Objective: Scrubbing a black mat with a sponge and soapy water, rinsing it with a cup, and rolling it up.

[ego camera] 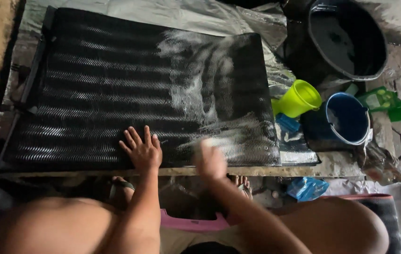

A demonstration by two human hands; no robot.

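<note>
The black finned panel (134, 94) lies flat on the ground sheet. Its left part looks dry and without foam. The left hand (141, 150) presses spread on its near edge. The right hand (210, 160) is blurred over the foamy right part; its grip I cannot tell.

One black finned panel (139, 94) with soapy foam, two bare hands on it (left hand (141, 151) flat, right hand (210, 160) blurred). Beside it two buckets: one black bucket (348, 40), one blue bucket (348, 117). Also one lime-green jug (299, 98) and two green bottles (390, 103).
</note>
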